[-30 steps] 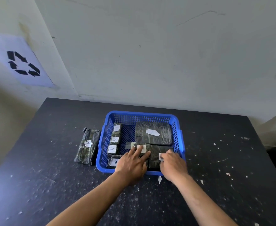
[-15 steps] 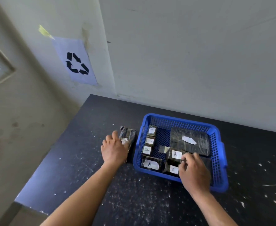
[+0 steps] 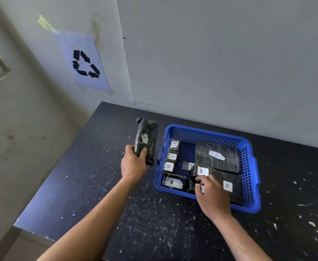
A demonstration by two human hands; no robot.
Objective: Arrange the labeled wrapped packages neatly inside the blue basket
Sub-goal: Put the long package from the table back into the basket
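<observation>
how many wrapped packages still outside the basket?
1. The long package in the left hand, raised left of the blue basket. The rest lie inside, where the right hand rests; it may hide some.

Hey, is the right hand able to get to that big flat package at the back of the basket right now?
Probably yes. The right hand is already inside the blue basket, fingers on a front package, and the big flat package lies uncovered just beyond it. The left hand is busy outside with a long package.
</observation>
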